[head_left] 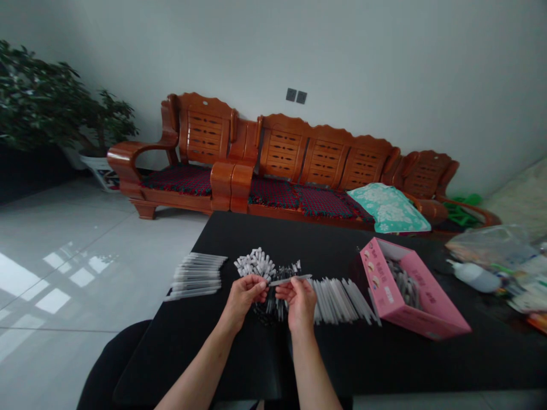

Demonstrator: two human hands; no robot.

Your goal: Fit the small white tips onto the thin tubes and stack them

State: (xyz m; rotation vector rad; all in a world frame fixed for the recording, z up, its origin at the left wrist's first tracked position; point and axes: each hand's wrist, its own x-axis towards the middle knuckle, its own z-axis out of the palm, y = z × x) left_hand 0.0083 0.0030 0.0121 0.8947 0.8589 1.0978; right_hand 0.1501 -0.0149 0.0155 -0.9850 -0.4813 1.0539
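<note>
My right hand [301,299] is closed in a pinch around a slim whitish pen barrel [284,281], which lies nearly level between my hands. At the barrel's left end the fingers of my left hand [247,293] are pinched together; what they grip is too small to make out. Below and between the hands lies a bunch of thin dark-tipped pen refills [280,307], partly hidden. A heap of short white pen caps [255,263] sits just beyond my left hand. To the right, several translucent barrels [342,299] lie side by side.
Assembled-looking white pens [199,274] lie in a row at the left edge of the black table [205,353]. A pink box [387,285] holding more barrels stands on the right, near a white bottle [476,277] and a plastic bag [491,242]. Behind is a wooden sofa [243,188].
</note>
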